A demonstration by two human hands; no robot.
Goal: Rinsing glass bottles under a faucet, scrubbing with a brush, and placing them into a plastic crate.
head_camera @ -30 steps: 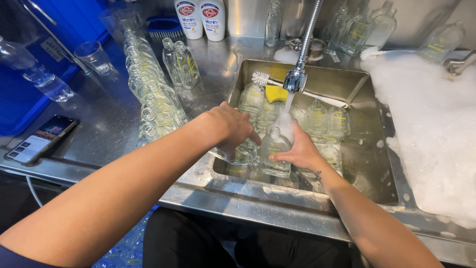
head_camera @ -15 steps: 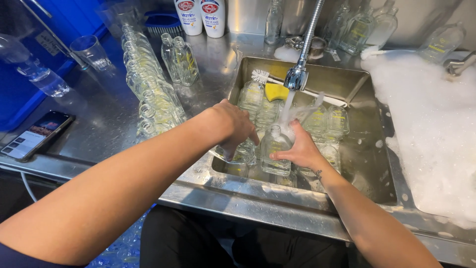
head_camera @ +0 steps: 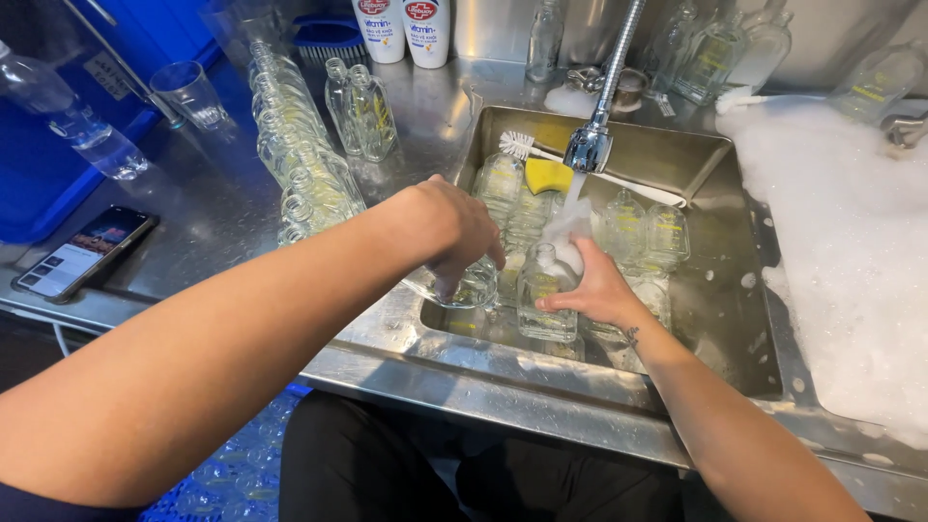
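Note:
My right hand (head_camera: 592, 287) holds a small clear glass bottle (head_camera: 544, 295) upright in the steel sink (head_camera: 715, 164), its mouth under the stream from the tap (head_camera: 590, 147). My left hand (head_camera: 454, 229) grips another clear glass bottle (head_camera: 462, 287), tilted on its side at the sink's left rim. Several more bottles (head_camera: 638, 232) lie in the water inside the sink, beside a yellow sponge (head_camera: 547, 176) and a white bottle brush (head_camera: 522, 145).
Rows of clean bottles (head_camera: 295, 164) lie on the steel counter to the left, near a drinking glass (head_camera: 190, 94), a phone (head_camera: 85, 251) and a blue crate (head_camera: 58, 126). Thick foam (head_camera: 851, 251) fills the basin on the right. Two soap bottles (head_camera: 406, 29) stand at the back.
My left hand has tipped its bottle and drawn it toward the sink's left rim. My right hand keeps its bottle under the running water, shifted slightly nearer.

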